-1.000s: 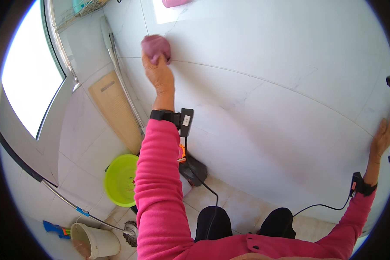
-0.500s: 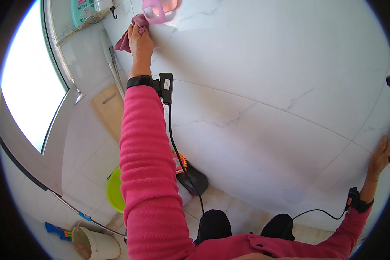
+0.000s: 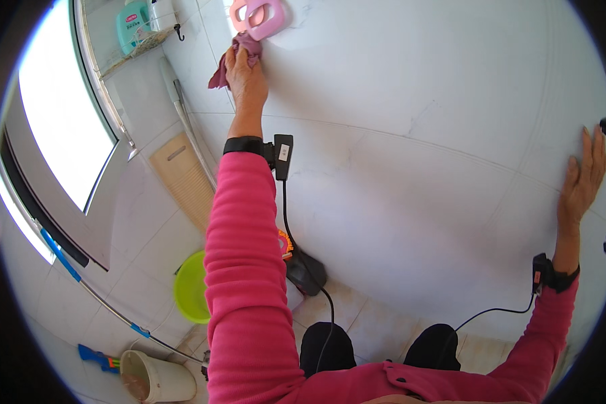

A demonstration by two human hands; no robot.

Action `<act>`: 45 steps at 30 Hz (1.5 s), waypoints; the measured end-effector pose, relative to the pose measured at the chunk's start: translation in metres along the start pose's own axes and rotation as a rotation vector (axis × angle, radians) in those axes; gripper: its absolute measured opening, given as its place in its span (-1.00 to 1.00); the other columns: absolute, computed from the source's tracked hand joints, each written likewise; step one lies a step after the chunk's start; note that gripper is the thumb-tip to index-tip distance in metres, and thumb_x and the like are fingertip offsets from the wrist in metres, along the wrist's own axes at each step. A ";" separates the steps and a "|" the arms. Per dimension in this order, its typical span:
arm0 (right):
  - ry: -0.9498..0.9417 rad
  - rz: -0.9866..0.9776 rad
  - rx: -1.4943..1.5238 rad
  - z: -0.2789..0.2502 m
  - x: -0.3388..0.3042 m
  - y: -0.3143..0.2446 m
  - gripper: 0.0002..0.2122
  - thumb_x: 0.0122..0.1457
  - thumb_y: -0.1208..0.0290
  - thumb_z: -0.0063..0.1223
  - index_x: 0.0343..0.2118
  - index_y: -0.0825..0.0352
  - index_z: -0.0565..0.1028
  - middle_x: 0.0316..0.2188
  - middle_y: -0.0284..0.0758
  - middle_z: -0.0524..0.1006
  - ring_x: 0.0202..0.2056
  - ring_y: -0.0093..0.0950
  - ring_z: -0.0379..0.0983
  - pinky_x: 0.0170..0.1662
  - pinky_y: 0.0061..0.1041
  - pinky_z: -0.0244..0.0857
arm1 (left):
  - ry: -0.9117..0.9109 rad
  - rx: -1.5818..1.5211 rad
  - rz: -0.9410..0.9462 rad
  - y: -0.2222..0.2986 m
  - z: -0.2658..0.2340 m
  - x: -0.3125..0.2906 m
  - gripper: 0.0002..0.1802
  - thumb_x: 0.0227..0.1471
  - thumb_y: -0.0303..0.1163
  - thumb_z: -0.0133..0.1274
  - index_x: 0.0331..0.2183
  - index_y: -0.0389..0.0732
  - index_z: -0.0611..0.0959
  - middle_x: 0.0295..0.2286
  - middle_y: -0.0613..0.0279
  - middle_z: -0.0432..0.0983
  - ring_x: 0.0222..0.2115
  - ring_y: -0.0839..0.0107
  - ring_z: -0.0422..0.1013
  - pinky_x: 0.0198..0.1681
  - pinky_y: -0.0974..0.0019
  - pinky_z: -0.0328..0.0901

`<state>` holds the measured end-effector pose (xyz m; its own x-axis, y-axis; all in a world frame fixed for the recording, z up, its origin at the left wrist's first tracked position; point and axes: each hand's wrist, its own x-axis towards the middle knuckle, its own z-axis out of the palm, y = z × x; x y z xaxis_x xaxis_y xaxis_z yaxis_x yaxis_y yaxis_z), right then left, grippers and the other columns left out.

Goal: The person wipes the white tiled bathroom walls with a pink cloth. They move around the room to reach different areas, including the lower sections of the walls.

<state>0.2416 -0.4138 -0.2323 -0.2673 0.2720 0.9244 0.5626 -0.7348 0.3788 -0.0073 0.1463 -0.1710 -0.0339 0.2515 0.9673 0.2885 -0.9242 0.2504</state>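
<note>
My left hand (image 3: 248, 84) reaches up and grips a crumpled mauve cloth (image 3: 248, 46), pressing it to the white tiled wall (image 3: 411, 81). One corner of the cloth hangs out to the left of my fingers. Just above the cloth, a pink slipper (image 3: 268, 20) and a peach slipper (image 3: 238, 15) are on the wall. At the far right, my right hand (image 3: 581, 182) lies against the wall with its fingers stretched upward, holding nothing.
A wire corner shelf (image 3: 138, 46) holds a teal bottle (image 3: 132, 25). Below it lean a pole (image 3: 182, 101) and a beige washboard (image 3: 180, 175). Left is an open window (image 3: 67, 101). A green basin (image 3: 191, 288), a whitish bucket (image 3: 161, 377) and a blue-sleeved pole (image 3: 108, 303) stand lower left.
In the view, the left hand and cloth now appear further right, as does the background. My right hand has come further into view, its fingers now plainly outstretched on the wall.
</note>
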 end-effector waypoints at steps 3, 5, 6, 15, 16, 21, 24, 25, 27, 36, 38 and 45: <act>0.005 0.077 -0.027 0.001 0.003 -0.008 -0.62 0.30 0.37 -0.16 0.19 0.13 0.31 0.25 -0.37 0.21 0.29 -0.37 0.01 0.33 -0.32 -0.18 | -0.014 -0.081 0.133 0.031 0.001 -0.016 -0.53 -0.02 -0.54 0.01 0.00 -0.22 0.47 0.07 -0.12 0.24 0.07 -0.13 0.18 0.12 0.02 0.10; 0.017 0.100 -0.026 0.001 0.004 -0.011 -0.62 0.30 0.34 -0.15 0.18 0.12 0.32 0.25 -0.39 0.21 0.29 -0.37 0.02 0.33 -0.30 -0.17 | -0.018 -0.110 0.161 0.058 0.004 -0.033 -0.50 -0.05 -0.59 0.00 0.01 -0.22 0.46 0.08 -0.11 0.22 0.09 -0.13 0.15 0.13 -0.02 0.07; 0.024 0.113 -0.033 0.002 0.005 -0.013 -0.62 0.30 0.33 -0.15 0.18 0.11 0.32 0.26 -0.39 0.21 0.29 -0.37 0.02 0.33 -0.29 -0.16 | -0.025 -0.132 0.166 0.072 0.004 -0.042 -0.47 -0.07 -0.61 0.00 0.02 -0.22 0.45 0.09 -0.10 0.21 0.10 -0.14 0.13 0.14 -0.04 0.05; 0.048 0.188 0.018 -0.001 0.008 -0.021 -0.63 0.29 0.34 -0.14 0.16 0.07 0.34 0.26 -0.44 0.20 0.29 -0.37 0.04 0.32 -0.25 -0.16 | -0.274 -0.352 0.139 0.202 -0.007 -0.191 -0.42 -0.13 -0.70 -0.01 0.02 -0.22 0.46 0.15 0.02 0.16 0.11 -0.08 0.13 0.16 0.05 0.07; 0.041 0.183 0.020 0.000 0.007 -0.020 -0.63 0.29 0.34 -0.14 0.16 0.07 0.34 0.26 -0.43 0.20 0.29 -0.37 0.04 0.32 -0.25 -0.16 | -0.345 -0.351 0.126 0.214 -0.011 -0.207 -0.42 -0.13 -0.69 0.01 0.02 -0.22 0.46 0.16 0.04 0.15 0.11 -0.02 0.13 0.16 0.07 0.07; 0.046 0.155 0.032 0.006 0.005 -0.019 -0.62 0.28 0.34 -0.15 0.17 0.09 0.33 0.26 -0.37 0.21 0.28 -0.36 0.05 0.31 -0.23 -0.16 | -0.391 -0.308 0.197 0.212 -0.012 -0.240 -0.42 -0.10 -0.65 0.01 0.04 -0.17 0.44 0.20 0.06 0.11 0.10 -0.03 0.16 0.15 0.03 0.09; 0.051 0.121 0.021 0.009 0.004 -0.017 -0.61 0.28 0.36 -0.16 0.18 0.10 0.33 0.25 -0.35 0.21 0.27 -0.35 0.07 0.30 -0.23 -0.16 | -0.284 -0.254 0.134 0.173 0.002 -0.220 -0.43 -0.01 -0.56 -0.04 0.09 -0.12 0.40 0.21 0.14 0.09 0.14 0.02 0.12 0.17 -0.03 0.06; 0.054 0.111 0.013 0.009 0.004 -0.016 -0.61 0.28 0.37 -0.16 0.18 0.11 0.33 0.25 -0.34 0.21 0.27 -0.35 0.07 0.30 -0.23 -0.16 | -0.212 -0.239 0.083 0.159 0.006 -0.213 -0.42 -0.04 -0.59 -0.03 0.09 -0.13 0.40 0.21 0.11 0.10 0.15 -0.02 0.10 0.17 -0.03 0.06; 0.054 0.069 -0.029 0.009 0.003 -0.011 -0.61 0.27 0.38 -0.16 0.18 0.13 0.33 0.25 -0.34 0.22 0.27 -0.35 0.07 0.30 -0.24 -0.15 | -0.140 -0.194 0.052 0.131 0.010 -0.198 -0.39 -0.08 -0.65 -0.01 0.08 -0.18 0.41 0.20 0.05 0.10 0.15 -0.08 0.08 0.17 -0.02 0.06; -0.021 0.067 -0.104 0.010 -0.003 0.011 -0.62 0.34 0.31 -0.26 0.20 0.15 0.30 0.20 -0.31 0.30 0.21 -0.35 0.20 0.28 -0.41 0.02 | 0.119 -0.224 -0.118 -0.038 0.029 -0.143 -0.48 0.08 -0.60 -0.14 0.12 -0.38 0.29 0.22 -0.17 -0.03 0.21 -0.08 0.00 0.27 0.09 -0.05; -0.015 0.045 -0.079 0.009 -0.004 0.014 -0.59 0.35 0.21 -0.31 0.18 0.26 0.28 0.16 -0.16 0.32 0.16 -0.22 0.25 0.23 -0.28 0.08 | 0.104 -0.022 -0.123 -0.093 0.023 -0.133 -0.49 0.10 -0.55 -0.11 0.11 -0.38 0.30 0.20 -0.20 0.01 0.20 -0.10 0.02 0.26 0.10 -0.03; -0.020 0.197 -0.159 0.005 -0.005 0.010 -0.61 0.33 0.30 -0.18 0.20 0.24 0.29 0.14 -0.21 0.37 0.15 -0.33 0.29 0.23 -0.43 0.10 | -0.088 -0.044 -0.596 -0.165 0.007 -0.135 -0.50 0.17 -0.36 -0.09 0.07 -0.42 0.30 0.15 -0.25 0.11 0.16 -0.14 0.06 0.24 0.12 0.00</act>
<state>0.2523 -0.4196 -0.2327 -0.1483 0.1250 0.9810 0.4713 -0.8631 0.1812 -0.0433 0.2667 -0.3429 -0.0981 0.7508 0.6532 0.2038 -0.6273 0.7517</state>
